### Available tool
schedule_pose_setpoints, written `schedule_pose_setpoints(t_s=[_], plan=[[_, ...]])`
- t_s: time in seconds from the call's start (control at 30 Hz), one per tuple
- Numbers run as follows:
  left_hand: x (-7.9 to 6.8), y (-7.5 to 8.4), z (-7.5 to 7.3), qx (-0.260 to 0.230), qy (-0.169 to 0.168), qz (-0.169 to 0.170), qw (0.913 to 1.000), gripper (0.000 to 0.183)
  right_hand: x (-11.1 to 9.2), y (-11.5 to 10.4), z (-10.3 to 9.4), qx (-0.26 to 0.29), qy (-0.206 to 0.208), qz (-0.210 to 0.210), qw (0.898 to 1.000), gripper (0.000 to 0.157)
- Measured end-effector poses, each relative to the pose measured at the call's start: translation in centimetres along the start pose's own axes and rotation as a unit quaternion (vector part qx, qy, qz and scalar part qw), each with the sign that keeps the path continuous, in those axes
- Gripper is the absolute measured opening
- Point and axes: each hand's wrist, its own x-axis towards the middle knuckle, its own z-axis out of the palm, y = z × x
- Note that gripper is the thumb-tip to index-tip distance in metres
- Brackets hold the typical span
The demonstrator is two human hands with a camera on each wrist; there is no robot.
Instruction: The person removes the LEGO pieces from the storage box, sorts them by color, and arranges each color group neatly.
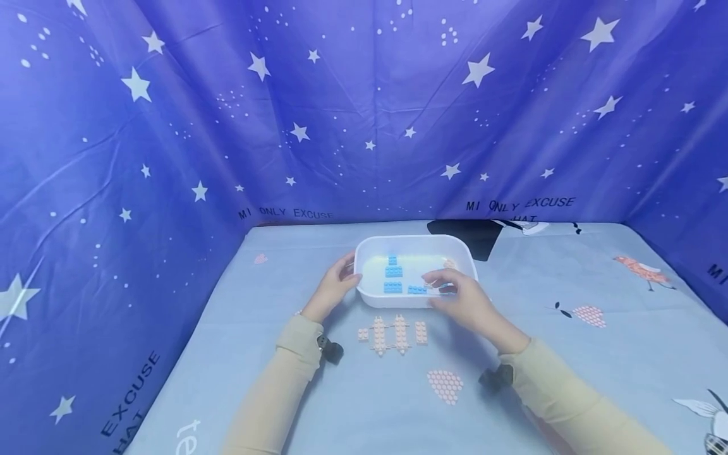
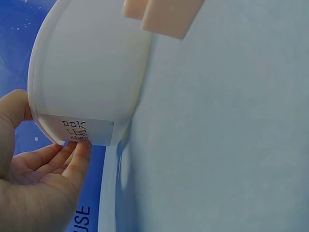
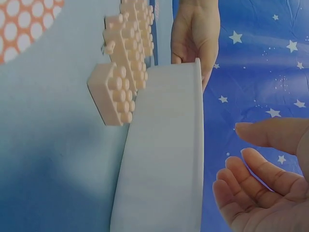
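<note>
A white plastic box (image 1: pixel 389 301) stands on the cloth, holding several blue toy bricks (image 1: pixel 393 272) and a pale piece (image 1: pixel 449 263) at its right, partly hidden. My left hand (image 1: pixel 335 287) grips the box's left end; in the left wrist view its thumb is at the rim and its fingers lie against the labelled wall (image 2: pixel 91 128). Over the box's right front part is my right hand (image 1: pixel 467 305), thumb and fingers apart, with nothing seen between them in the right wrist view. In front of the box lie peach studded bricks (image 3: pixel 116 94) and two longer peach pieces with side pegs (image 1: pixel 379 336).
A pale blue patterned cloth (image 1: pixel 273 392) covers the table. Purple starry curtains (image 1: pixel 364 114) enclose the back and sides. Dark wrist cameras (image 1: pixel 332 351) sit at both sleeves. The cloth's black, heart and bird shapes are flat prints.
</note>
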Motion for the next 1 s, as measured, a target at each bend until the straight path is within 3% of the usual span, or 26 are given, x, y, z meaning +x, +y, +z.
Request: schedule_pose_setpoints(t_s=[0.37,0.5,0.73,1.0], plan=[[0.0,0.3,-0.2,0.005,0.01,-0.008,0.9999,0.063,2.8,1.2,-0.2,-0.039,0.008,0.006,0.999,0.034],[0.0,0.2,-0.1,0.005,0.009,-0.011,0.9999,0.063,3.6,2.1,0.0,-0.03,0.0,0.01,1.0,0.033],[-0.6,0.2,0.0,-0.004,0.001,-0.006,1.0,0.064,4.5,3.3,0.2,-0.046,-0.032,0.04,0.998,0.034],[-0.2,0.1,-0.1,0.006,0.008,-0.012,0.9999,0.063,5.7,3.3,0.0,-0.068,-0.082,0.078,0.991,0.038]])
